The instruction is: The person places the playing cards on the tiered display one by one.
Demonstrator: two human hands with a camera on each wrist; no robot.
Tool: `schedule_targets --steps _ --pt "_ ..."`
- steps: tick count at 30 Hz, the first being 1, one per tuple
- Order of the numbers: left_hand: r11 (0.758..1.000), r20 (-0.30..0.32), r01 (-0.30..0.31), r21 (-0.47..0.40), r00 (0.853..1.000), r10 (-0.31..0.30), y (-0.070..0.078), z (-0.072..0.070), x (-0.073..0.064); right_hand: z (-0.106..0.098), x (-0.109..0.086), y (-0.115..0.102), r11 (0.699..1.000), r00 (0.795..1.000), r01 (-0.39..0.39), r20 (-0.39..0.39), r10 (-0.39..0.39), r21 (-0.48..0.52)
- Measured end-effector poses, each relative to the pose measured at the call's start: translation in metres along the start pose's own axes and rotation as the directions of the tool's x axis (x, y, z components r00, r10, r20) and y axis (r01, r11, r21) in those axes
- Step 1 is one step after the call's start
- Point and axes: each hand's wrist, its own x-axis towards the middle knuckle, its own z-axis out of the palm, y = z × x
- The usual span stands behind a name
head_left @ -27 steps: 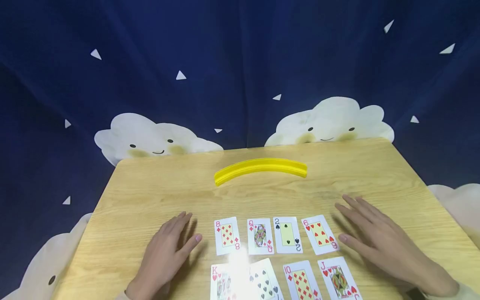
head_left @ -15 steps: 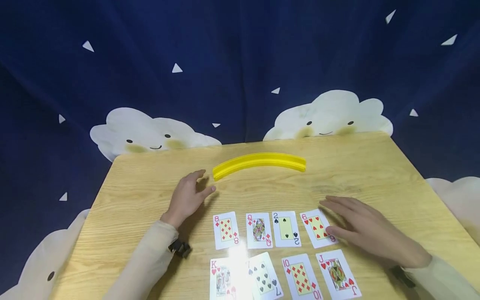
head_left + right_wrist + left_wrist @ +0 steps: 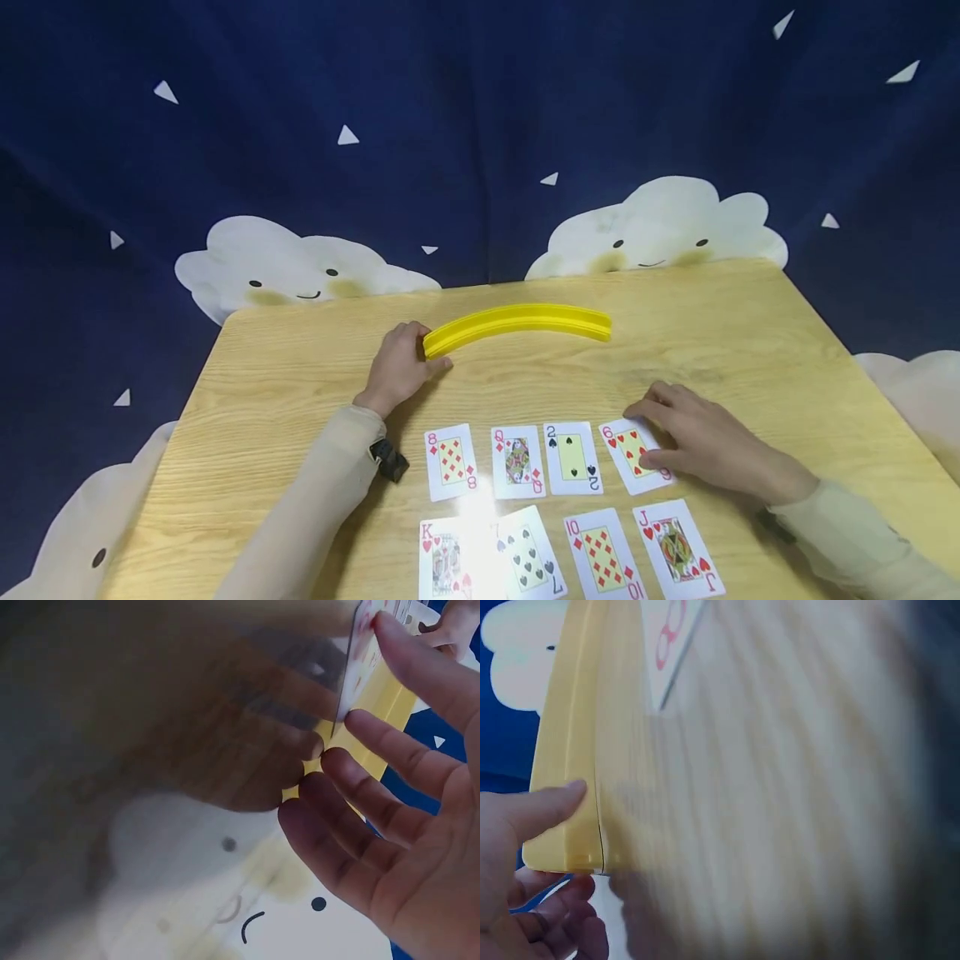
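Observation:
A curved yellow playing-card holder (image 3: 517, 321) lies toward the back of the table. My left hand (image 3: 397, 367) grips its left end, thumb on the front and fingers curled behind; the left wrist view shows the thumb (image 3: 559, 806) across the holder (image 3: 570, 750). My right hand (image 3: 705, 437) is over the right end of the upper card row. Its thumb rests on the six of hearts (image 3: 624, 447), and the fingertips are right at that card's upper corner. In the right wrist view, the fingers (image 3: 386, 742) are spread and slightly bent beside the card (image 3: 352, 667).
Beside the six lie the eight of diamonds (image 3: 451, 462), queen of diamonds (image 3: 517, 462) and two of spades (image 3: 573, 458). Nearer are the king of hearts (image 3: 442, 562), seven of spades (image 3: 528, 554), ten of diamonds (image 3: 602, 554) and jack of hearts (image 3: 678, 548). A dark curtain (image 3: 480, 125) hangs behind.
My left hand has moved forward and right from beside the cards to the holder's left end. My right hand has moved left, over the six of hearts. The cards stay in place.

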Motion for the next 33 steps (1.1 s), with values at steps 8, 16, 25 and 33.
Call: schedule_targets --steps 8,16,25,33 --pt "1.000 -0.011 0.010 -0.010 1.000 -0.010 -0.009 -0.002 0.004 -0.003 0.021 0.003 1.000 0.996 -0.018 0.086 0.016 0.015" --pt "0.996 -0.008 0.001 -0.094 1.000 -0.002 -0.015 0.000 0.008 -0.009 0.030 0.011 0.983 0.988 -0.113 0.122 0.095 0.142" --pt "0.995 0.003 -0.002 -0.102 1.000 0.003 -0.013 0.003 0.009 -0.031 0.039 0.007 0.941 0.995 -0.055 -0.057 0.078 0.333" --pt "0.993 0.000 0.010 -0.114 1.000 -0.010 -0.011 0.003 0.010 -0.052 0.085 -0.012 0.900 0.977 0.056 -0.209 0.039 0.432"
